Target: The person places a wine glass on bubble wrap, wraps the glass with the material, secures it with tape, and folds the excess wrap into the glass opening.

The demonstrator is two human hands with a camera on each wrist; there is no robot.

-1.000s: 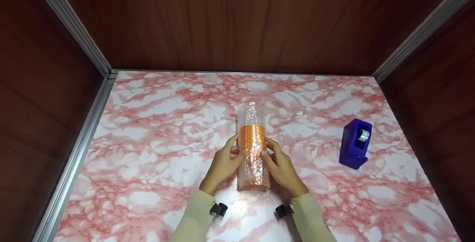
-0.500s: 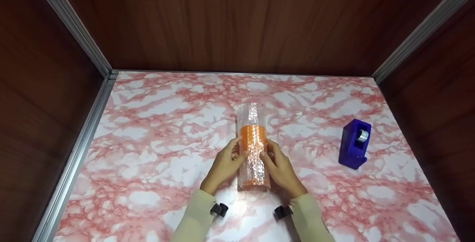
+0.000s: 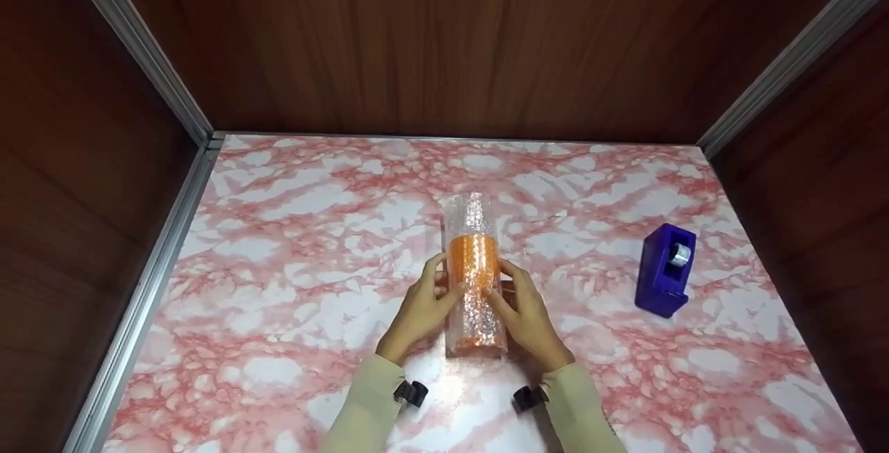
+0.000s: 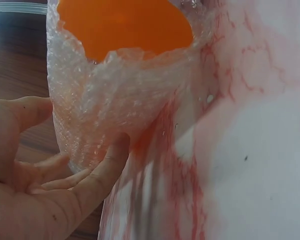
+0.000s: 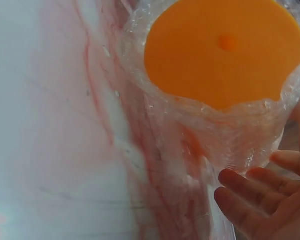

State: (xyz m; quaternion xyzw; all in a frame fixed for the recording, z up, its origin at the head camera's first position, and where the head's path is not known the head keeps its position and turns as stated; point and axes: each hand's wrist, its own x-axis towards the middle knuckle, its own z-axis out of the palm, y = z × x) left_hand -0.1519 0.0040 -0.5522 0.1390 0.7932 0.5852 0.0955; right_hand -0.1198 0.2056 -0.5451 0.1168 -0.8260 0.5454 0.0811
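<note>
An orange cylinder in clear bubble wrap (image 3: 476, 265) lies lengthwise on the table, one end toward the person. My left hand (image 3: 422, 306) holds its left side, the thumb over the top and the fingers down along the flank. From the right, my right hand (image 3: 522, 306) grips it the same way, thumb on the wrap. Both wrist views look at the near end, where a flat orange base (image 5: 210, 55) shows inside the ragged opening of the bubble wrap (image 4: 115, 85). Beyond the orange part, the wrap extends clear at the far end.
A purple tape dispenser (image 3: 660, 276) with a roll of tape stands to the right on the table. The red-and-white marbled tabletop (image 3: 292, 231) is bounded by dark wooden panels (image 3: 444, 43) at the back and both sides, with metal rails in the corners.
Both thumbs have crept slightly inward over the top of the wrapped cylinder. The cylinder stays in nearly the same place, and the tape dispenser has not moved.
</note>
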